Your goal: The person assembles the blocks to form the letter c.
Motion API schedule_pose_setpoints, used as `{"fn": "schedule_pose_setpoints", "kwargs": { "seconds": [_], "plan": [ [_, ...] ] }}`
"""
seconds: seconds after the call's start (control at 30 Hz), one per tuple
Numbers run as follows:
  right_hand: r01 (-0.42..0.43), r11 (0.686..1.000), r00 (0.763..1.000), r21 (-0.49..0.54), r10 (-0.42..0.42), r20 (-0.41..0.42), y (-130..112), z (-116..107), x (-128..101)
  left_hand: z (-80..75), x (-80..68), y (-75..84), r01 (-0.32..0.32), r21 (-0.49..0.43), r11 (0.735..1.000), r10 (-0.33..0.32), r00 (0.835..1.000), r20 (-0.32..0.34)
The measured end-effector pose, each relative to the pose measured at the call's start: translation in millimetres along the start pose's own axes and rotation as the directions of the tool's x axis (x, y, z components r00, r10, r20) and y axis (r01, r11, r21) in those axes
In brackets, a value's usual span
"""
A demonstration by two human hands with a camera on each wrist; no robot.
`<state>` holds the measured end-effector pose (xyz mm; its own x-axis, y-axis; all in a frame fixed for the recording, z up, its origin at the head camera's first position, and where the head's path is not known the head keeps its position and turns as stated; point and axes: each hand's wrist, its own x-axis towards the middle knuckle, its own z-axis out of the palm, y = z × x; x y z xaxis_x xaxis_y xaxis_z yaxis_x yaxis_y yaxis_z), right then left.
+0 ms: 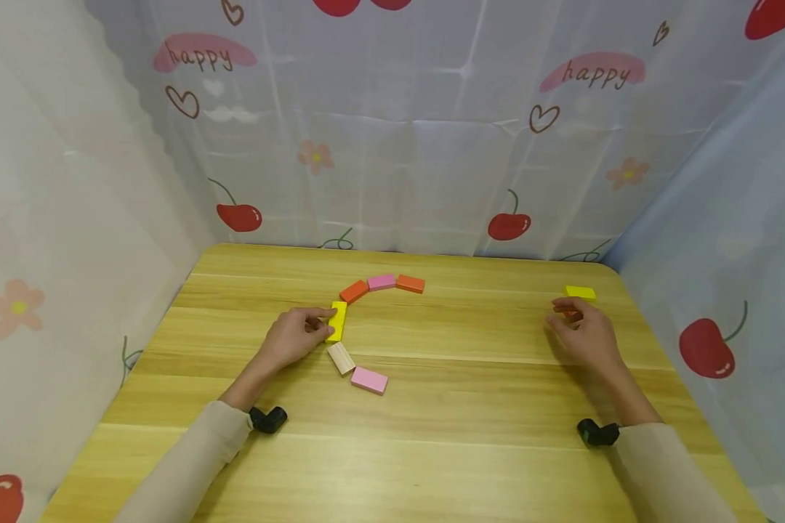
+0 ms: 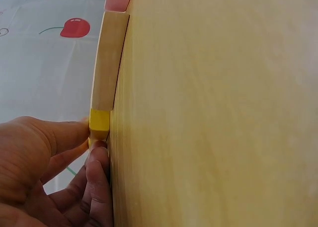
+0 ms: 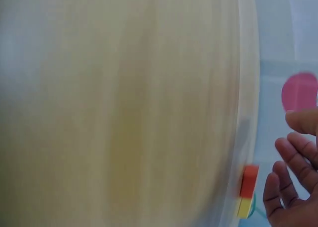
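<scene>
With our left hand we pinch the yellow block just beyond the plain block, and should nudge it gently, while our right hand, fingers loosely curled, touches an orange block.

Smooth wood-grain table — matt painted blocks

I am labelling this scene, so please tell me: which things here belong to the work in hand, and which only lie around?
In the work:
- left hand, pinching the yellow block in the curved row
- right hand, at the orange block
- row blocks: orange, pink, orange, wooden, pink

Lying about:
- spare yellow block
- table
- cherry curtain
</scene>
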<state>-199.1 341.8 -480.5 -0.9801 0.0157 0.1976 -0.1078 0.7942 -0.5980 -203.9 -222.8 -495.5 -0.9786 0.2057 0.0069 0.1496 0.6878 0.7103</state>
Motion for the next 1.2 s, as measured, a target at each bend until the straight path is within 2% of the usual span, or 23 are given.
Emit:
{"fn": "schedule_pose_setpoints", "kwargs": {
  "seconds": [0.13, 0.37, 0.53, 0.63, 0.77, 1.0, 1.2],
  "plan": [
    [-0.013, 1.000, 0.999, -0.012, 0.012, -0.030, 12, -8, 6, -0.3, 0.1, -0.1, 0.001, -0.002, 1.000, -0.001, 1.000, 0.001],
    [-0.140, 0.988, 0.989, 0.065, 0.142, -0.028, 23, -16, 16, -0.8, -0.6, -0.6, 0.003, -0.001, 1.000, -0.003, 1.000, 0.002],
    [-0.192, 0.977, 0.979, 0.091, 0.198, -0.056, 30, -16, 26, -1.1, -0.1, -0.1, -0.005, -0.006, 1.000, 0.005, 1.000, 0.000],
    [-0.223, 0.971, 0.973, 0.091, 0.227, -0.039, 36, -17, 30, -1.0, -0.5, 0.6, -0.011, -0.011, 1.000, 0.011, 1.000, -0.001],
    [-0.245, 0.966, 0.969, 0.087, 0.247, -0.016, 45, -20, 31, -1.1, -1.1, 1.6, -0.010, -0.011, 1.000, 0.010, 1.000, 0.000],
    [-0.213, 0.974, 0.971, 0.079, 0.220, -0.090, 52, -22, 37, -2.0, -1.6, 3.7, -0.007, -0.016, 1.000, 0.007, 1.000, -0.002],
    [-0.233, 0.970, 0.968, 0.072, 0.238, -0.074, 58, -22, 42, -0.2, -1.6, 1.8, -0.009, -0.010, 1.000, 0.009, 1.000, -0.002]
  ]
}}
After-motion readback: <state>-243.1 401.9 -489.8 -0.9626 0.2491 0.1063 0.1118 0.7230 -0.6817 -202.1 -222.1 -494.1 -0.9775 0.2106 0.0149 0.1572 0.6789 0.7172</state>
